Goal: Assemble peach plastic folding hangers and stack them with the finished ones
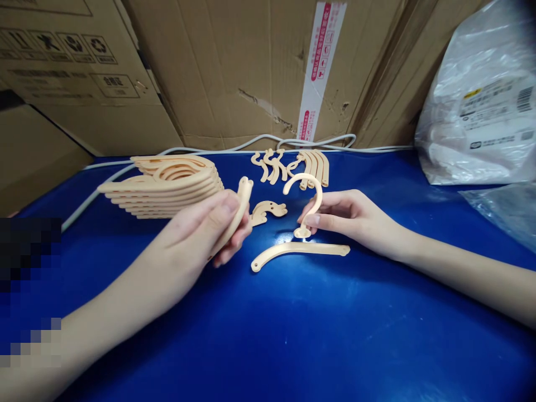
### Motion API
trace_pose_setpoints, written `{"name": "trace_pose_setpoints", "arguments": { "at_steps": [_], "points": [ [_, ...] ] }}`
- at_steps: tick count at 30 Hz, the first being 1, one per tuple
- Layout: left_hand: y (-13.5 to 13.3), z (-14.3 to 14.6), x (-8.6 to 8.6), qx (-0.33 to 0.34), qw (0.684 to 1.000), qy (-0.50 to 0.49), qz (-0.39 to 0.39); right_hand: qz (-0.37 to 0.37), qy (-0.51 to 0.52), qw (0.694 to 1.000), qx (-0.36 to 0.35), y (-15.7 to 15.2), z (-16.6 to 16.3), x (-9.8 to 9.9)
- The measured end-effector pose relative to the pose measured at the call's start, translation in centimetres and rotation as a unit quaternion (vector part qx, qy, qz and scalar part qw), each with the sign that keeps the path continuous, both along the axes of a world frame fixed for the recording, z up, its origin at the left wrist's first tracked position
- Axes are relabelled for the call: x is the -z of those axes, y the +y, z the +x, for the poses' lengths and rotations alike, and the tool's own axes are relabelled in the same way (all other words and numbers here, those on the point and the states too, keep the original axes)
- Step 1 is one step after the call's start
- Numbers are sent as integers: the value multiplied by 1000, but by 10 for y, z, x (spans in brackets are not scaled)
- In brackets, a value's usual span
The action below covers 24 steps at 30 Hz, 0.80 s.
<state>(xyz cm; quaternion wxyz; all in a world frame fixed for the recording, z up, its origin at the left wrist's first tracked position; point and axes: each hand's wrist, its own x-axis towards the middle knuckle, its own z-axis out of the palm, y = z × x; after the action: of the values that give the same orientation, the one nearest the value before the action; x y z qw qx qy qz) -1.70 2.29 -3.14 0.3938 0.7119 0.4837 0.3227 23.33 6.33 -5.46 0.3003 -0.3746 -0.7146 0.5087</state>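
Note:
My left hand (205,231) is closed around a curved beige plastic hanger arm (239,207), held up just above the blue table. My right hand (352,218) pinches the stem of a beige plastic hook (309,196), standing it upright on a second hanger arm (299,252) that lies flat on the table. A small curved beige piece (268,211) lies between my two hands.
A stack of finished beige hangers (167,187) sits at the back left. Loose hooks and arms (293,166) lie near the back edge beside a white cable (234,149). Cardboard boxes (234,67) stand behind. A plastic bag (481,106) is at the right.

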Motion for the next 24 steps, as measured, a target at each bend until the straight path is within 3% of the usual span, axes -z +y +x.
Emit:
{"name": "trace_pose_setpoints", "arguments": {
  "at_steps": [4,7,14,24],
  "points": [
    [-8,-1,6,17,979,155,132,-6,7,1000,0,0,-1,-1],
    [-10,-1,10,41,957,224,181,-5,17,1000,-10,1,-2,-1],
    [-9,-2,14,53,943,274,184,18,5,1000,-3,3,0,0],
    [-9,-2,18,52,944,265,190,-60,93,994,11,2,-4,-1]
  ]
}}
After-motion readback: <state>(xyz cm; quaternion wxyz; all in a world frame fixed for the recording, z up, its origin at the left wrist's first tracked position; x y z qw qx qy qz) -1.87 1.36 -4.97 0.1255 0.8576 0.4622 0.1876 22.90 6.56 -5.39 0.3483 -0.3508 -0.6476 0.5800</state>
